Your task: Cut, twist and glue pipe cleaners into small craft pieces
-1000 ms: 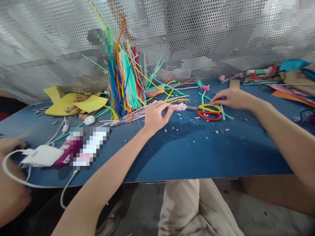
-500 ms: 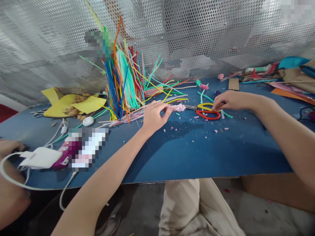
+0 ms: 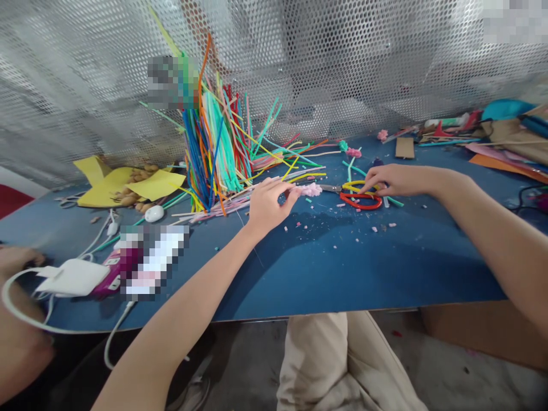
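Observation:
My left hand (image 3: 272,202) pinches one end of a fluffy pale pink piece (image 3: 311,189) just above the blue table. Beside its free end lie scissors (image 3: 362,201) with one yellow and one red handle loop, blades pointing left. My right hand (image 3: 379,181) is over the yellow loop, fingers bent down and touching or very near it; whether it grips the loop is unclear. Small pink scraps (image 3: 374,229) are scattered below the scissors. Behind my left hand, a bundle of coloured pipe cleaners (image 3: 222,148) stands upright, with others lying around it.
At left are yellow paper (image 3: 158,182), a white mouse-shaped object (image 3: 154,213), a white charger (image 3: 81,277) with cables, and another person's arm (image 3: 21,319). A cardboard piece (image 3: 405,148) and craft scraps lie back right. Perforated metal (image 3: 342,63) rises behind.
My right hand has moved slightly left and down, further over the yellow loop of the scissors. My left hand keeps its pinch on the pink piece, nearly unmoved.

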Available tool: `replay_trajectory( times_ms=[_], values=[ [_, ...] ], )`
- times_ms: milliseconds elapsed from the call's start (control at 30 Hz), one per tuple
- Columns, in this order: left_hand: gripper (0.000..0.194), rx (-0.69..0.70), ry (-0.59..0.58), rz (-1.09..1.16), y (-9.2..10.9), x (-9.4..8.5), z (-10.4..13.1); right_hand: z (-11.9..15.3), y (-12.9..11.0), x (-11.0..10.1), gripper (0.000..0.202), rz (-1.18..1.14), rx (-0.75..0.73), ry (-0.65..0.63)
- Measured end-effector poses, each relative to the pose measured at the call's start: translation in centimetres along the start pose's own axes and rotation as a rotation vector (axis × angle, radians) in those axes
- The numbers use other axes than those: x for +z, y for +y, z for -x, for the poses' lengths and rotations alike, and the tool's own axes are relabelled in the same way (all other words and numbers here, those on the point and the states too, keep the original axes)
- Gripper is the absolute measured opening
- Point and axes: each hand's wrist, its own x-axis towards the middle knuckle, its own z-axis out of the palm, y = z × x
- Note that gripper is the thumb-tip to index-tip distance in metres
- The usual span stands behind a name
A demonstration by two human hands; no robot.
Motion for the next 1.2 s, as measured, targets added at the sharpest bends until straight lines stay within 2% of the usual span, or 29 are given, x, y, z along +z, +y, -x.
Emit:
replay_trajectory(
  times_ms=[233, 400, 500, 667, 800, 900, 1000, 1200],
  values=[
    [0.031, -0.015, -0.013, 0.002, 0.0, 0.1, 0.0, -0.8, -0.5, -0.2, 0.042, 0.011, -0.029, 0.014],
    [0.034, -0.006, -0.012, 0.002, 0.0, 0.1, 0.0, -1.0, -0.9, 0.1, 0.039, 0.077, 0.022, 0.07],
    [0.035, -0.013, -0.014, 0.001, 0.1, 0.0, 0.0, -0.2, -1.0, -0.5, 0.039, 0.105, 0.121, 0.056],
    [0.035, -0.01, -0.012, 0.005, 0.2, 0.1, 0.0, 1.1, -2.5, -1.7, 0.055, 0.137, 0.38, -0.109],
    [0.034, -0.009, -0.016, 0.017, 0.1, 0.3, 0.1, 0.6, -4.5, -1.6, 0.064, 0.257, 0.429, -0.138],
    [0.035, -0.017, -0.003, 0.003, 0.0, 0.4, 0.2, 0.3, -5.5, -1.4, 0.053, 0.299, 0.419, -0.147],
    [0.036, -0.033, -0.009, -0.01, 0.0, 0.4, 0.2, 0.2, -6.1, -1.2, 0.04, 0.318, 0.458, -0.104],
    [0.037, -0.025, -0.021, 0.005, 0.1, 0.5, 0.1, -0.1, -6.7, -0.8, 0.031, 0.281, 0.484, -0.154]
  ],
)
